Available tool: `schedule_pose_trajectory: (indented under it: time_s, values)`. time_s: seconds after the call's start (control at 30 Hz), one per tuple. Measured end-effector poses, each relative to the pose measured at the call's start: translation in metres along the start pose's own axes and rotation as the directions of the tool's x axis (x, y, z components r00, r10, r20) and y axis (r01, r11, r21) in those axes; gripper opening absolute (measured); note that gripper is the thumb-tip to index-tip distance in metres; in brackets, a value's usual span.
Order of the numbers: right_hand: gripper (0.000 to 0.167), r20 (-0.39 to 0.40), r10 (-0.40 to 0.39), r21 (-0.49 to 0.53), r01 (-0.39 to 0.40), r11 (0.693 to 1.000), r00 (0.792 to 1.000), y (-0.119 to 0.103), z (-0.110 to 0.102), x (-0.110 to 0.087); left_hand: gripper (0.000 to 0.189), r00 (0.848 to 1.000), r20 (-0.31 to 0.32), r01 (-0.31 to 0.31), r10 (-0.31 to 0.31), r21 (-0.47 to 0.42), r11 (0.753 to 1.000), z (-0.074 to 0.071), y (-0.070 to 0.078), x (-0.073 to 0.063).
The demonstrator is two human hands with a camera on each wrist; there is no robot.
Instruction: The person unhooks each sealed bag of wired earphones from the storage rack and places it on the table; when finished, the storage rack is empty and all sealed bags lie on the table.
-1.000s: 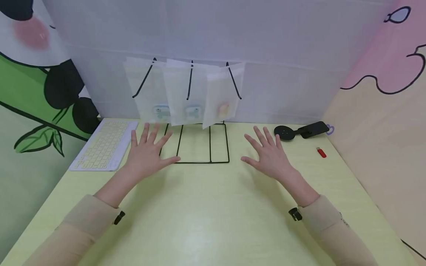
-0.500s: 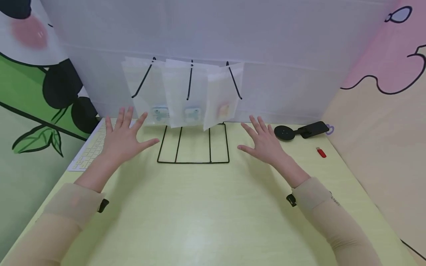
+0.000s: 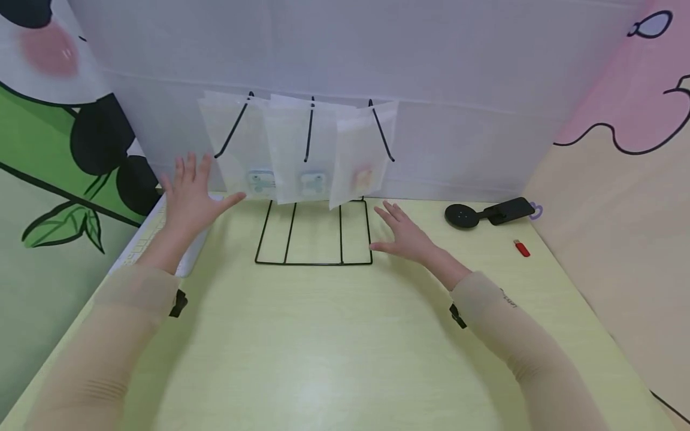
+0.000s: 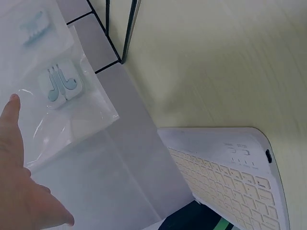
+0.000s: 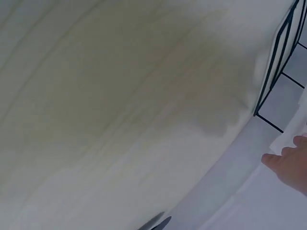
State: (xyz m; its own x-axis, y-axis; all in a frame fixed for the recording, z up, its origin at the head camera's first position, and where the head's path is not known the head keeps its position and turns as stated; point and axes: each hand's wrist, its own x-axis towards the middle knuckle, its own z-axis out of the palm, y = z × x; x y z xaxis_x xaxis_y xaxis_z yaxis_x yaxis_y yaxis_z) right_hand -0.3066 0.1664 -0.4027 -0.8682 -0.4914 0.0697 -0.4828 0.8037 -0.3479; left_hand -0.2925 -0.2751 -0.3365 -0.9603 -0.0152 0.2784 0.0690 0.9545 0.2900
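Observation:
Three clear plastic bags hang from the hooks of a black wire rack [image 3: 312, 263]. The left bag [image 3: 233, 123] holds white earphones with blue-looking ends in a flat case [image 4: 60, 84]. A similar pale blue item shows in the middle bag [image 3: 291, 137], and a pink-orange one in the right bag [image 3: 356, 140]. My left hand [image 3: 188, 200], fingers spread, is in the air just left of the left bag, over the white keyboard [image 3: 193, 257]. My right hand [image 3: 408, 238], its fingers extended, is at the rack's right side, below the right bag. Both hands hold nothing.
At the back right of the table [image 3: 318, 347] lies a black device [image 3: 462, 216] with a round disc and a rectangular plate. A purple loop [image 3: 536, 210] pokes out behind it. A red USB stick [image 3: 521, 248] lies nearer the right edge. A pale cloth wall [image 3: 453, 78] stands behind.
My left hand has moved left and up, from in front of the rack to beside the left bag. My right hand has moved left toward the rack. The bags still hang.

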Motion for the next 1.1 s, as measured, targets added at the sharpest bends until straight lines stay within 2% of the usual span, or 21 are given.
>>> schedule_pose_trajectory:
  time_s: [0.17,0.3,0.43,0.57,0.67,0.83,1.1]
  values:
    - [0.098,0.059,-0.008,0.095,0.003,0.995,0.998,0.005,0.018,0.005,0.107,0.999,-0.019,0.041,-0.044,-0.119,0.992,0.009,-0.004,0.014]
    - [0.102,0.119,-0.036,0.132,0.02,0.991,0.992,0.009,0.03,0.009,0.106,0.995,-0.05,0.072,-0.085,-0.221,0.973,0.016,-0.006,0.021]
    - [0.105,0.16,-0.051,0.132,0.03,0.991,0.986,0.012,0.038,0.01,0.108,0.987,-0.059,0.118,-0.148,-0.355,0.927,0.02,-0.006,0.025]
    - [0.101,0.194,-0.061,0.126,0.036,0.991,0.979,0.014,0.042,0.01,0.106,0.983,-0.059,0.129,-0.176,-0.464,0.876,0.023,-0.005,0.028]
    - [0.096,0.208,-0.077,0.136,0.05,0.989,0.975,0.017,0.045,0.01,0.102,0.982,-0.064,0.121,-0.179,-0.513,0.85,0.026,-0.006,0.03]
    - [0.089,0.228,-0.104,0.149,0.071,0.986,0.968,0.024,0.047,0.011,0.092,0.973,-0.065,0.146,-0.223,-0.577,0.803,0.031,-0.008,0.032]
    - [0.086,0.24,-0.113,0.212,0.062,0.975,0.964,0.027,0.043,0.012,0.072,0.953,-0.157,0.105,-0.259,-0.63,0.769,0.04,-0.005,0.034]
